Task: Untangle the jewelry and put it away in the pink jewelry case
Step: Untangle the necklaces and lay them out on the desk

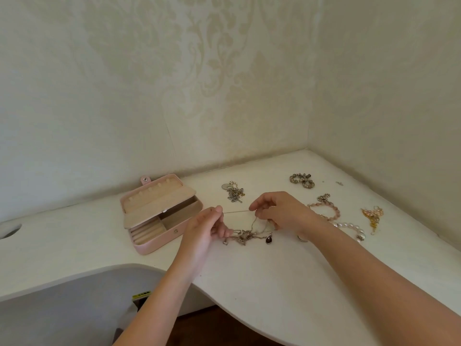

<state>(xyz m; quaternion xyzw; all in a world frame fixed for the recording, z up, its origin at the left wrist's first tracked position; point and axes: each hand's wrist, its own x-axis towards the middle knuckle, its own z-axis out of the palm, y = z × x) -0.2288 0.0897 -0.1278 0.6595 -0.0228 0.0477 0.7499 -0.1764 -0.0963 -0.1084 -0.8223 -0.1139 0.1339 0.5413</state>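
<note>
- The pink jewelry case [154,245] sits open just left of the left hand [204,228], its lid tipped back, showing beige lining, ring rolls and a deeper compartment.
- The left hand and right hand [279,213] each pinch a thin chain [235,211], taut between them.
- Below it, between the hands, a tangle of chains [245,236] with a dark teardrop pendant [269,238] rests on the white desk [262,283].
</note>
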